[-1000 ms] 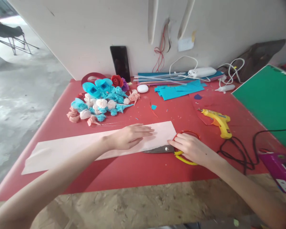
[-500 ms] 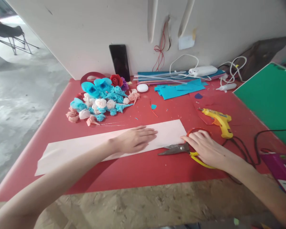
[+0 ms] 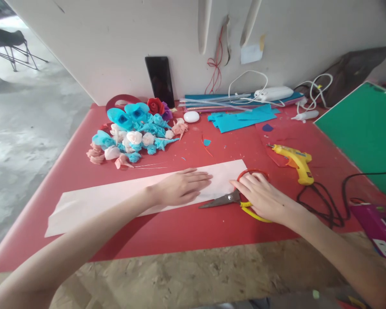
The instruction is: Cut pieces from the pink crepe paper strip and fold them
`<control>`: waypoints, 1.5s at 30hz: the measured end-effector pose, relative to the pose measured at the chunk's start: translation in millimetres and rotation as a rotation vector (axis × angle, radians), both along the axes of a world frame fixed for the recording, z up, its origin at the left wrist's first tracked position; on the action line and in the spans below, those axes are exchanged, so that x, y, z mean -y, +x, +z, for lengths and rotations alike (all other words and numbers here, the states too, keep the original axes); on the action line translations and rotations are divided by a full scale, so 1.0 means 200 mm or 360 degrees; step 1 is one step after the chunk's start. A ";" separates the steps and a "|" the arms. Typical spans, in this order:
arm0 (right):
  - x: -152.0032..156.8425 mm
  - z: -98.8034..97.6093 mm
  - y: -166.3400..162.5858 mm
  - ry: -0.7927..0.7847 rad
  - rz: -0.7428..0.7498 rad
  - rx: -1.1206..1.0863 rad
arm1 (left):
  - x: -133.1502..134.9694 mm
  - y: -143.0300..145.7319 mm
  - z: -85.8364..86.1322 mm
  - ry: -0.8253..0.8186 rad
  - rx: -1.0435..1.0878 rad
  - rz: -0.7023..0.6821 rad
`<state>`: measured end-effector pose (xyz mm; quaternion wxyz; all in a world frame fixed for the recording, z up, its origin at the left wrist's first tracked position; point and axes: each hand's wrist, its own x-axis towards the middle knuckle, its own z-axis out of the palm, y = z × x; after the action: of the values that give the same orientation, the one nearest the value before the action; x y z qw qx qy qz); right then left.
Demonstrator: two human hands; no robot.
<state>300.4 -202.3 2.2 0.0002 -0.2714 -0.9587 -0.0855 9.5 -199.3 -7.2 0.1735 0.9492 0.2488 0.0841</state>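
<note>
Paper strip point(image 3: 111, 195): pale pink, lies flat on red surface point(image 3: 180, 236), mid-frame, slanting from lower L up to rt of ctr; L end slightly rumpled.
L hand point(image 3: 183, 187): open, palm down on strip approx. ctr of frame, fingers stretched tog.; grips nothing.
R hand point(image 3: 263, 197): rt of ctr, fingers curled round scissor loops; one finger pokes out over strip's rt end, contact can't tell.
Scissors point(image 3: 221, 200): 1 red loop, 1 yellow; blades look closed or nearly so, pointing L, just beside strip's lower edge; touching or not, can't tell.
Pressing: spread L palm wt evenly, esp. nr the edge by the blades, so paper can't skid or pucker; don't lean hard, thin stuff prob. creases.
Blades: tips aim twd L hand's side of strip, so fingertips best well above that edge; line blades up w/ edge before any squeeze.
Rumpled end: worth smoothing, else strip may pull crooked.
Glue gun point(image 3: 294, 161): yellow, rt of frame; black cord point(image 3: 328, 214) lies nr R forearm, could snag, so give it room.
Flowers point(image 3: 135, 137): piled upper L of ctr, well apart from blades; fine there.
</note>
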 end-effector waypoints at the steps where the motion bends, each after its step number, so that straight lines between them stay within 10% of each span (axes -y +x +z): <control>1: -0.01 0.00 0.00 -0.0030 0.0004 -0.0009 | 0.00 0.00 0.00 -0.0001 -0.0001 0.0000; 15: -0.06 0.02 0.05 -0.0207 0.0279 -0.0234 | -0.01 0.00 0.00 -0.0027 0.0021 0.0010; 45: -0.02 -0.03 -0.12 0.0024 0.0104 0.0036 | 0.00 0.00 -0.03 -0.0010 0.0083 0.0049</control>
<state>276.1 -198.6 -3.9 -0.0056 -0.2389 -0.9663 -0.0957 9.9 -198.4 -14.1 0.1817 0.9421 0.2592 0.1106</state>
